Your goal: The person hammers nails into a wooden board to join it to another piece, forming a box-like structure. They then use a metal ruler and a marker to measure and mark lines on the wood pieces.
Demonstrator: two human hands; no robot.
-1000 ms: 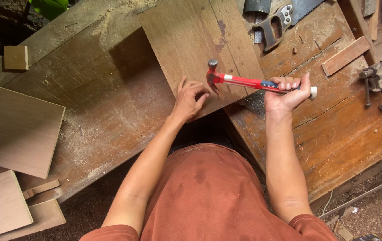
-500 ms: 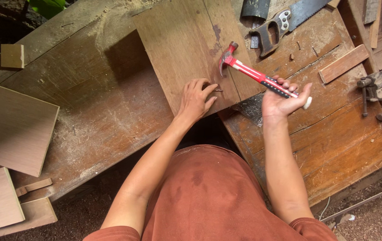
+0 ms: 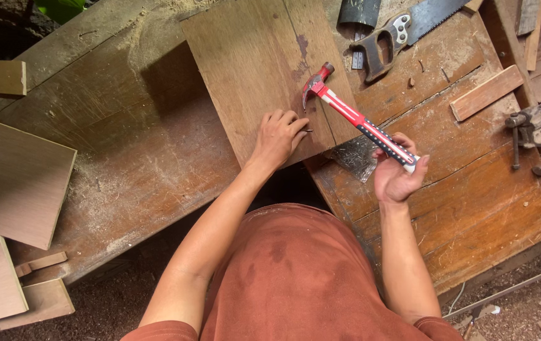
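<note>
While the left hand (image 3: 278,137) pinches a nail (image 3: 308,131) upright on the board (image 3: 251,63) near the worktop's (image 3: 125,164) front edge, the right hand (image 3: 396,173) grips the raised hammer (image 3: 352,117).

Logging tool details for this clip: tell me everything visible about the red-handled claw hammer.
The red-handled claw hammer has a dark metal head with a curved claw, a red neck, and a striped red, white and dark grip. It is raised and slanted, head toward the upper left over the brown wooden board, grip low right. Only the right hand touches it, fingers wrapped near the grip's end. The head hangs above the small nail pinched by the left hand.
</note>
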